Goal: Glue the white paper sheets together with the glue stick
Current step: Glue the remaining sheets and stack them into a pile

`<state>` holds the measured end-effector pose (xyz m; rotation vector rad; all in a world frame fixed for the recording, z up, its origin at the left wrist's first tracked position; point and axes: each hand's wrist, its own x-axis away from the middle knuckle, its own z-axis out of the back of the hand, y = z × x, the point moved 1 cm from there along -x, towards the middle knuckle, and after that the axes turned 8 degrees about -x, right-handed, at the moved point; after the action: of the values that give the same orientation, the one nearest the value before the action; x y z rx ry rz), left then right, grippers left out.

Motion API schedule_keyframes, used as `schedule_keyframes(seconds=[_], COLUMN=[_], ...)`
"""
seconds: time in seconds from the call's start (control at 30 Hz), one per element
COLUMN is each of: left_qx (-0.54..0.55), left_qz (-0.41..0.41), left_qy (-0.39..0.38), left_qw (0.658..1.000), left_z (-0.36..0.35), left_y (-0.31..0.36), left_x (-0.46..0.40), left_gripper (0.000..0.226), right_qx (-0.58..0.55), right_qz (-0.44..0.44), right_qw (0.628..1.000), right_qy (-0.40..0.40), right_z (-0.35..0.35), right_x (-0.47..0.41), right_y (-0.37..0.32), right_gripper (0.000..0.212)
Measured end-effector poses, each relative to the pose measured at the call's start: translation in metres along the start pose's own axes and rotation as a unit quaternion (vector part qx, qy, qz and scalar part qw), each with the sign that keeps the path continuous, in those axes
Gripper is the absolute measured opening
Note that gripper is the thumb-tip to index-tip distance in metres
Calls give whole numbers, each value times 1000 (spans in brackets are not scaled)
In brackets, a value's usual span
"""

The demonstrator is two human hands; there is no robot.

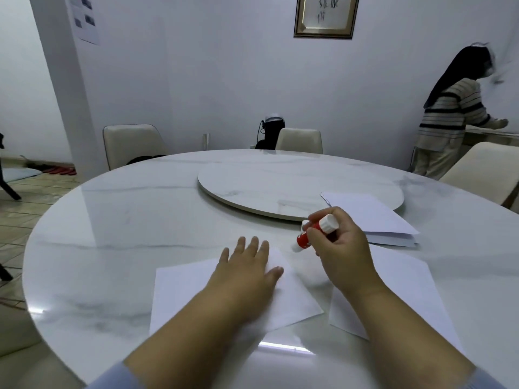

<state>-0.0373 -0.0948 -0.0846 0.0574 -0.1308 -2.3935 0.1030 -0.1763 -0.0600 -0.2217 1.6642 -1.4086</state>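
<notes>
left hand (247, 265): flat, palm down, fingers spread on the left sheet (196, 293), pinning it to the table (126, 220). Holds nothing.
left sheet: lies skewed, its right corner just overlapping or touching the right sheet (398, 279); can't tell which is on top.
step: looks like glue application about to start; no glue visible on the paper.
glue stick (309, 234): red body, tilted, lower white end pointing down-left, at or just above the left sheet's far corner; contact unclear.
right hand (339, 242): fingers wrapped tight round the stick's upper half, white end sticking out above the thumb.
next move: probably press the tip down and stroke along the edge while the left hand keeps the paper pinned.
paper stack (373, 217): spare sheets, far right, apart from both hands.
</notes>
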Motion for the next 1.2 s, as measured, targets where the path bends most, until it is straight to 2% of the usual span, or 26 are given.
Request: schedule_keyframes(seconds=[0.17,0.33,0.57,0.73,0.8,0.9,0.93,0.97,1.0,1.03,1.07,1.1,1.13,1.2], left_qx=[-46,-42,-36,-37,-45,-6,21,45,48,22,-20,-54,-75,-58], left_qz=[10,10,10,6,-32,-140,-146,-116,-51,38,116,161,165,76], left_qy=[-30,-23,-36,-34,-57,-137,-129,-86,-18,44,61,31,-17,-96], left_qw=[998,999,999,999,997,981,981,989,997,998,991,985,983,991], left_z=[-17,-18,-16,-13,-7,14,21,25,25,21,18,13,7,4], left_y=[-2,0,-3,-1,-3,-11,-15,-18,-21,-24,-25,-23,-21,-20], left_x=[-4,-4,-3,0,2,8,10,13,14,17,20,23,24,26], left_gripper=[63,60,60,61,61,62,64,63,60,59,64,71,76,79], right_qx=[46,39,37,-10,-93,-200,-213,-222,-225,-222,-214,-202,-186,-143], right_qz=[-31,-82,-61,-107,-127,-108,-99,-93,-89,-84,-77,-68,-60,-43], right_qw=[991,981,974,946,954,971,972,970,969,968,969,972,976,986], right_qy=[-120,-169,-217,-305,-254,-72,-20,22,56,82,97,103,100,78], right_z=[-7,-13,2,10,12,19,21,24,25,26,26,25,24,20], right_x=[2,5,5,9,5,-5,-8,-10,-11,-11,-11,-11,-10,-8], right_y=[7,10,-11,-20,-18,-11,-9,-7,-6,-5,-4,-4,-3,-2], right_gripper=[10,10,6,8,9,10,9,8,6,4,3,3,5,6])
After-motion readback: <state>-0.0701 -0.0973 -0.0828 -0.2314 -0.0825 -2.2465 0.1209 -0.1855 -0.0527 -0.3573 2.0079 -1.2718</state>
